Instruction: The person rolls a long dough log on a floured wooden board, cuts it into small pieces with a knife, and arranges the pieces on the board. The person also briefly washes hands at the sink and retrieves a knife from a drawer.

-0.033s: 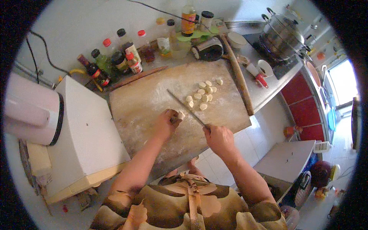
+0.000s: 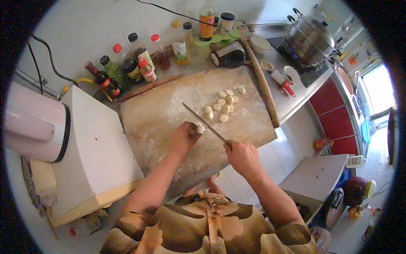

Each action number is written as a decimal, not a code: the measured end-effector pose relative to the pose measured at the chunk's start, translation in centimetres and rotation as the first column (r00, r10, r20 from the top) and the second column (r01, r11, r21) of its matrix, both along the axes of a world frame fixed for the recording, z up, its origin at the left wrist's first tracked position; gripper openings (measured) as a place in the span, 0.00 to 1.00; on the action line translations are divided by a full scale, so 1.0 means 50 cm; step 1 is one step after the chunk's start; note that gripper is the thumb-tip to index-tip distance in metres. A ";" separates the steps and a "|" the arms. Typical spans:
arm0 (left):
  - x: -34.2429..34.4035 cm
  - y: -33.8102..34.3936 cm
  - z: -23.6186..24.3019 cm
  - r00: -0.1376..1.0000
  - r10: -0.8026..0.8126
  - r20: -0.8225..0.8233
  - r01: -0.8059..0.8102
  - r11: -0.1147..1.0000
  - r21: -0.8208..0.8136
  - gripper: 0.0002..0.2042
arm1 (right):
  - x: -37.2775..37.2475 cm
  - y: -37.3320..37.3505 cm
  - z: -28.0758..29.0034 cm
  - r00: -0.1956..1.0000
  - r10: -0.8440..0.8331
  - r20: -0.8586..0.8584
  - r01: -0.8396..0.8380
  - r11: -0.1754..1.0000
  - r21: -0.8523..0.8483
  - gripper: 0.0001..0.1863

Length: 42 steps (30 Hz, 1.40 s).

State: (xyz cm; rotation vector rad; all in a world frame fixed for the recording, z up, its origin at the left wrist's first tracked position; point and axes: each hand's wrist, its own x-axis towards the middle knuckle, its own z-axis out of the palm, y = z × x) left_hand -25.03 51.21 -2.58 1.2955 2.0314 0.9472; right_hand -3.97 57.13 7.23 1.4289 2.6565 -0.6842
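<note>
A floury wooden board [image 2: 146,112] lies in front of me. On it, my left hand [image 2: 184,137] has its fingers curled round a piece of pale dough [image 2: 200,127], only the end of which shows. My right hand [image 2: 242,155] grips the handle of a knife [image 2: 204,122]. Its blade, seen nearly edge-on, slants away to the upper left, right beside the dough end; whether it touches the dough I cannot tell. Several small cut dough pieces [image 2: 222,102] are scattered on the board beyond the blade, to the right.
A long rolling pin [image 2: 263,84] rests along the board's right edge. Behind the board stand several bottles [image 2: 134,70] and a dark container on its side [image 2: 229,55]. A steamer pot [image 2: 311,38] sits on the stove at the far right. A white box-shaped appliance [image 2: 91,139] borders the left.
The knife's tip has dropped slightly nearer to me and to the left. My left hand has hardly shifted on the dough.
</note>
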 end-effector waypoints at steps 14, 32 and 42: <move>0.037 -0.012 -0.041 0.933 0.015 -0.360 0.060 0.978 0.198 0.16 | 0.033 -0.038 -0.028 0.995 -0.033 0.099 0.040 0.997 -0.069 0.14; 0.002 -0.018 -0.008 0.950 0.062 -0.305 -0.012 0.986 0.165 0.11 | 0.023 -0.054 -0.003 0.999 -0.044 -0.022 0.044 0.999 -0.019 0.14; -0.013 -0.019 -0.070 0.936 0.200 -0.291 -0.083 0.926 0.368 0.12 | -0.018 -0.024 -0.098 0.987 0.124 0.099 -0.127 0.992 0.023 0.14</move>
